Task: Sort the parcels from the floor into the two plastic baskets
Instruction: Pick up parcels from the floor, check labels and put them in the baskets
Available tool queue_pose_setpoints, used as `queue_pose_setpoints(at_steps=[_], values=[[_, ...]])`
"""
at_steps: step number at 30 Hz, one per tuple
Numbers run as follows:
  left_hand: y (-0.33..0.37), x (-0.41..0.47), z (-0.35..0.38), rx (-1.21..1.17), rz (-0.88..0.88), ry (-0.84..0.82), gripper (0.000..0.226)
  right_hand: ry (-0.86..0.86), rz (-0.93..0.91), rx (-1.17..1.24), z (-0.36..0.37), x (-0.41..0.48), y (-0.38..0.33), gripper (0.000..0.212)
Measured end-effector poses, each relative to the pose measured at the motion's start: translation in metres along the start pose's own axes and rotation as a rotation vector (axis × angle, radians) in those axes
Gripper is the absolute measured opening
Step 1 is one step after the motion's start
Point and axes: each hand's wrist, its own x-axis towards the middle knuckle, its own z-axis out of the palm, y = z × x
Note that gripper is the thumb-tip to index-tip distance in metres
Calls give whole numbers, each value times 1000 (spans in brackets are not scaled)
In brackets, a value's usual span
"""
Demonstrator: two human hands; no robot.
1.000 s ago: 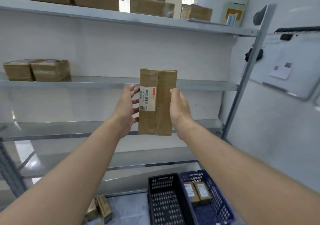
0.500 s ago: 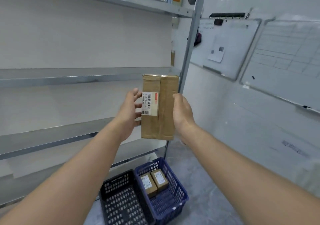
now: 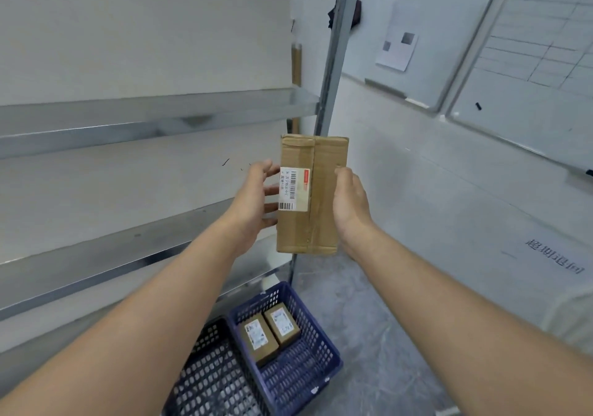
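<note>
A tall brown cardboard parcel (image 3: 324, 197) with a white barcode label stands upright in the air at chest height, between my hands. My right hand (image 3: 349, 207) grips its right edge, thumb on the front face. My left hand (image 3: 256, 194) touches its left edge with spread, straight fingers. Far below on the floor sit a blue plastic basket (image 3: 324, 348) and, to its left, a black plastic basket (image 3: 208, 380). Two small labelled parcels (image 3: 258, 340) (image 3: 283, 322) lie side by side in the blue basket. The black basket shows nothing inside where it is visible.
Grey metal shelves (image 3: 134, 117) run along the left, ending at an upright post (image 3: 333, 62). Whiteboards (image 3: 519, 62) hang on the right wall. Grey concrete floor (image 3: 369, 335) stretches to the right of the baskets.
The view has swung right and downward, so the baskets now sit below the parcel. The parcel stays between both hands; my left fingers have straightened against its edge.
</note>
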Motion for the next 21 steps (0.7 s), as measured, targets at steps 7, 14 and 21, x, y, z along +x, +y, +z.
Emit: queue_pose_setpoints(at_steps=[7, 14, 21], values=[[-9, 69, 14, 47, -54, 82, 50, -91, 67, 67, 9, 84, 23, 44], [-23, 144, 62, -11, -61, 237, 47, -250, 44, 46, 1, 198, 45, 46], [-48, 200, 124, -108, -76, 456, 45, -450, 47, -1, -21, 300, 73, 29]])
